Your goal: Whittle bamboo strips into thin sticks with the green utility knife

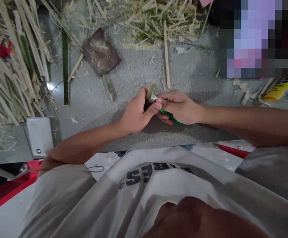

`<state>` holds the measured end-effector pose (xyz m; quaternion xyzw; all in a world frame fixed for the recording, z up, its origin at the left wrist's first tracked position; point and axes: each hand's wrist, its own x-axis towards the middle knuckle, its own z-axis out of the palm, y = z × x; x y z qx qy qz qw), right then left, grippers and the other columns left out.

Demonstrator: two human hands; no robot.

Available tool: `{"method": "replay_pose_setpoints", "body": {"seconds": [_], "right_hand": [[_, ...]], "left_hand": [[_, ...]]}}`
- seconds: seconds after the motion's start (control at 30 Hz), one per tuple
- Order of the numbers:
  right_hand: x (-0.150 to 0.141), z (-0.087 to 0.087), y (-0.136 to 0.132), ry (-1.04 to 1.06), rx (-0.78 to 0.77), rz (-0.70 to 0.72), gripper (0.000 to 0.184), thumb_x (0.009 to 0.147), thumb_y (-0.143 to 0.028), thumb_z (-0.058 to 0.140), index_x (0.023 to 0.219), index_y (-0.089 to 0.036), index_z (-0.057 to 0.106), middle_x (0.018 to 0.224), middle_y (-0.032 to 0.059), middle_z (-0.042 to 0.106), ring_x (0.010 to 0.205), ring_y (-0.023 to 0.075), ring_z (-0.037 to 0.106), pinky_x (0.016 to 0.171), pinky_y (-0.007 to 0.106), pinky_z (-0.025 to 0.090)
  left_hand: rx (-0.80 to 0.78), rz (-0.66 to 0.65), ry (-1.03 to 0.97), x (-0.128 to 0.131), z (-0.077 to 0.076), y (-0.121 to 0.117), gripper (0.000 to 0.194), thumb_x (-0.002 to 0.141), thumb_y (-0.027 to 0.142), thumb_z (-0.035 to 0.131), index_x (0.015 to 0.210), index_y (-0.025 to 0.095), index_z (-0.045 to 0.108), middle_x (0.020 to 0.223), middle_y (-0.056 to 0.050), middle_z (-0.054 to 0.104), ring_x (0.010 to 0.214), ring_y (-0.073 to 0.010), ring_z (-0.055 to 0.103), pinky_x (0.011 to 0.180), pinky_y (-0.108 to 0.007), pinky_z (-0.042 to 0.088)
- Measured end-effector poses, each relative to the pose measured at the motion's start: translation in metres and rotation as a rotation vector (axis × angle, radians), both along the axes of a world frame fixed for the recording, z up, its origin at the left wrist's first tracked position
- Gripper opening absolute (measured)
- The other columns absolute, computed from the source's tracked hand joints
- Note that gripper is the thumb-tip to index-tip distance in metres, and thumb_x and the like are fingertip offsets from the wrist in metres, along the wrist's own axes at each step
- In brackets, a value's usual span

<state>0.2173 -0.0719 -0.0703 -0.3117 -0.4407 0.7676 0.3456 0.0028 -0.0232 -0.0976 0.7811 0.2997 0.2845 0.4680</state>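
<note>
The left hand's (136,110) grip pinches a green strip (150,91) at the centre; the right's (181,105) curls round a green object (175,119), partly hidden. Shavings (158,21) and a loose stick (167,54) lie at twelve, a brown square (101,52) at ten, piled strips (12,76) at nine to ten, a white device (40,137) at eight to nine. At three, a yellow tube's (280,90) lettering is unreadable; the shirt's (158,185) print ends "ES". The desk (195,62) is grey, textured.

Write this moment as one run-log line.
left hand: pinching pale green flat strip | right hand: gripping bright green object, mostly hidden | nearby: dark brown square sheet, white rectangular device
</note>
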Motion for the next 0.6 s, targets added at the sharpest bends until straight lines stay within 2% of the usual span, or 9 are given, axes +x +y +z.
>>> {"method": "replay_pose_setpoints", "body": {"seconds": [0.2,0.3,0.5,0.6], "right_hand": [[-0.002,0.003,0.003,-0.15,0.223,-0.353,0.049,0.109,-0.063,0.081,0.097,-0.022,0.057,0.067,-0.0057,0.055,0.045,0.0083,0.049,0.04,0.022,0.042],[0.003,0.007,0.007,-0.178,0.261,-0.395,0.041,0.111,-0.056,0.083,0.099,-0.023,0.061,0.062,-0.0054,0.054,0.047,0.0101,0.047,0.045,0.025,0.043],[0.006,0.0,0.009,-0.127,0.165,-0.516,0.041,0.105,-0.049,0.092,0.103,-0.024,0.06,0.071,-0.0042,0.053,0.054,0.0097,0.045,0.049,0.025,0.039],[0.006,-0.005,0.01,0.03,0.065,-0.5,0.044,0.107,-0.057,0.088,0.103,-0.025,0.057,0.072,-0.0038,0.049,0.057,0.0112,0.045,0.05,0.025,0.041]], "left_hand": [[-0.012,-0.075,0.012,0.001,0.006,-0.001,0.052,0.112,0.076,0.059,0.11,0.027,0.042,0.077,0.006,0.052,0.061,-0.0138,0.052,0.06,-0.034,0.035],[-0.032,-0.103,0.012,0.002,0.007,-0.002,0.048,0.114,0.072,0.057,0.112,0.027,0.04,0.076,0.006,0.05,0.059,-0.0136,0.05,0.059,-0.033,0.033],[-0.122,-0.109,-0.03,0.002,0.005,-0.004,0.049,0.115,0.073,0.056,0.113,0.028,0.036,0.08,0.006,0.043,0.06,-0.0113,0.045,0.062,-0.031,0.033],[-0.19,-0.105,-0.057,0.002,0.004,-0.004,0.051,0.114,0.074,0.058,0.114,0.028,0.035,0.079,0.008,0.037,0.058,-0.0097,0.04,0.063,-0.031,0.032]]}}
